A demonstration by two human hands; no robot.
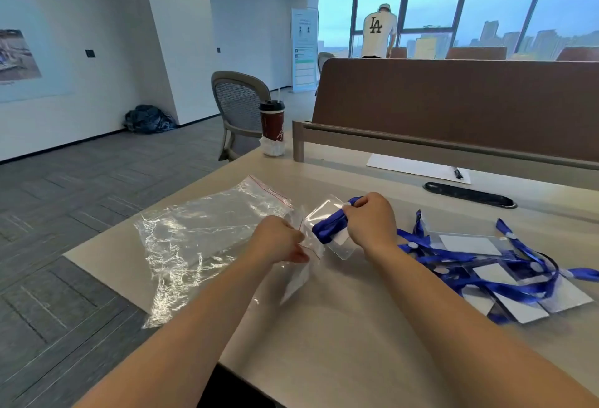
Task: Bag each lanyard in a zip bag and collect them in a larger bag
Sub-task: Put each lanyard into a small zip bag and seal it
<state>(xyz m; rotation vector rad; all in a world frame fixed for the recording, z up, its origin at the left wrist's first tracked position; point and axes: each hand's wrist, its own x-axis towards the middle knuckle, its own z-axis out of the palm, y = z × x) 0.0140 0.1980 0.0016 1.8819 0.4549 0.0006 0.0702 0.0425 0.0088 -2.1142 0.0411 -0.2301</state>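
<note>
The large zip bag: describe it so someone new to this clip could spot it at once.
Start at the light wooden desk and go to its left corner, left of the left hand. The large zip bag lies there flat, crinkled and shiny, with a red zip line along its far edge. It is much bigger than the small zip bag pinched in that hand.

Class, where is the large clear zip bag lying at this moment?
In the head view, the large zip bag lies flat on the table's left part, its near corner overhanging the edge, just left of the left hand.
</note>
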